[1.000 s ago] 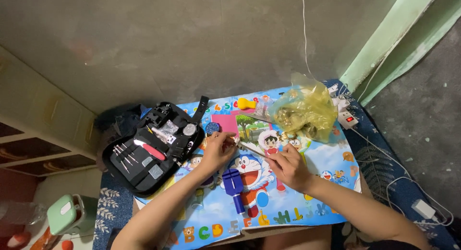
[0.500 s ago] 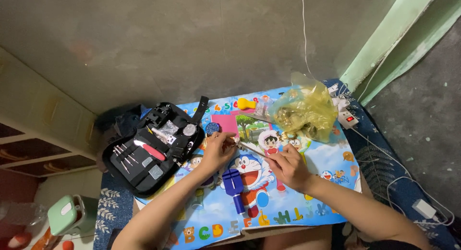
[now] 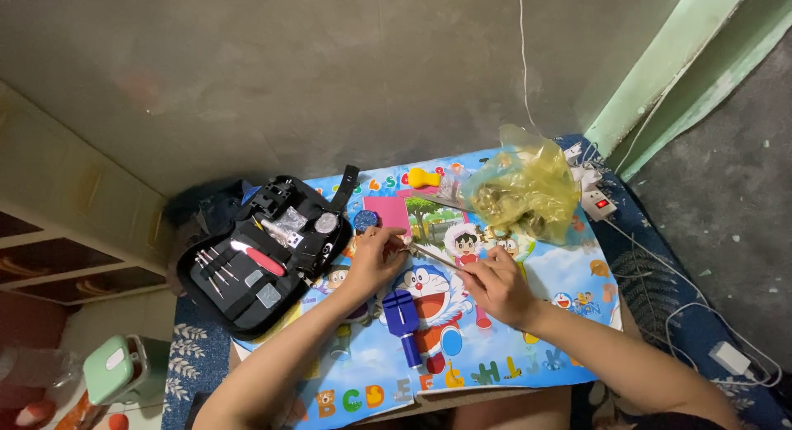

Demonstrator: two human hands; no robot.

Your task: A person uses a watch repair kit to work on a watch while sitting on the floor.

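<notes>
Right hand [image 3: 495, 285] pinches thin tweezers [image 3: 433, 255] onto a tiny part in the left hand's [image 3: 375, 257] fingertips mid-desk, work unfinished, blue tool [image 3: 404, 318] idle.

Dim even light, soft shadows, warped edges

A home corner turned small repair spot: bare plaster wall [image 3: 330, 75], low counter [image 3: 511, 372] under a children's cartoon alphabet mat [image 3: 569, 281], patterned blue rug [image 3: 190, 356], open black tool case [image 3: 256, 257], power strip [image 3: 596, 200] by the green doorframe [image 3: 660, 75].
</notes>
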